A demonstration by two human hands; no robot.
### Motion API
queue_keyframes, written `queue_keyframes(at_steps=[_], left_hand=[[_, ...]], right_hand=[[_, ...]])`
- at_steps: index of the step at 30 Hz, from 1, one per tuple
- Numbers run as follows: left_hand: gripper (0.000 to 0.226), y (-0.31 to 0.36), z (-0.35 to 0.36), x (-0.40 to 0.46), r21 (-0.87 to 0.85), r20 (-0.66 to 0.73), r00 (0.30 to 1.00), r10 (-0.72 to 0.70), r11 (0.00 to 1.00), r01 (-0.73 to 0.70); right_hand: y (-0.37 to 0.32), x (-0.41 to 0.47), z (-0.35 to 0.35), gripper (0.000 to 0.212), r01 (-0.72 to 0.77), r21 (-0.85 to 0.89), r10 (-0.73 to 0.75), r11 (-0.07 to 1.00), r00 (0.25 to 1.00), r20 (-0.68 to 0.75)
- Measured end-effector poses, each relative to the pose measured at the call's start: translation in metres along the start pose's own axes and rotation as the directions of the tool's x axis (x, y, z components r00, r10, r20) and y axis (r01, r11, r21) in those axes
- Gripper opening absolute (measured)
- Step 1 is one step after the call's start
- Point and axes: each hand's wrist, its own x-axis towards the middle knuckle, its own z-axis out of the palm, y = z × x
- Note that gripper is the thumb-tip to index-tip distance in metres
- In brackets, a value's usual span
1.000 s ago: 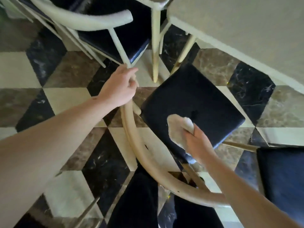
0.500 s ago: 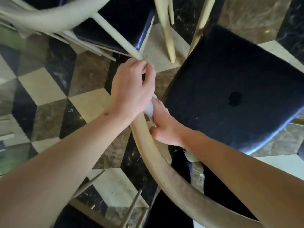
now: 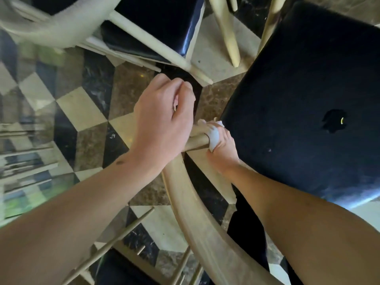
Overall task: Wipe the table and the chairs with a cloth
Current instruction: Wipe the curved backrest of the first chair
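Right hand [image 3: 222,149] with cloth [image 3: 213,135] now off the seat [image 3: 298,99], round a chair spindle [image 3: 196,141].

Cloth [image 3: 213,136] mostly hidden inside right hand [image 3: 223,153]; left hand [image 3: 162,120] covers chair rail end [image 3: 195,141]; upper-left chair [image 3: 41,31] motion-blurred, cropped.

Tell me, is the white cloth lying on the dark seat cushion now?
No, the right hand holds the white cloth wrapped around a wooden spindle beside the dark seat cushion.
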Motion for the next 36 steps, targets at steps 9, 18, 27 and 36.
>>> queue_keyframes(at_steps=[9,18,27,36], left_hand=[[0.036,0.01,-0.003,-0.003,0.159,0.013,0.999,0.04,0.986,-0.042],[0.054,0.009,-0.002,-0.004,0.258,0.083,0.997,0.003,0.966,-0.024],[0.049,0.006,-0.002,-0.003,0.218,0.068,0.998,0.016,0.975,-0.031],[0.045,0.009,-0.001,-0.002,0.136,0.043,0.999,0.007,0.991,-0.013]], right_hand=[[-0.078,-0.041,-0.032,0.073,-0.017,0.365,0.018,0.931,1.0,0.0],[-0.067,-0.028,-0.026,0.049,0.28,0.101,-0.261,0.955,0.951,-0.166],[-0.027,-0.016,-0.009,0.074,-0.221,0.271,0.207,0.937,0.975,0.079],[-0.098,-0.053,-0.056,0.064,0.148,0.396,-0.2,0.906,0.975,0.093]])
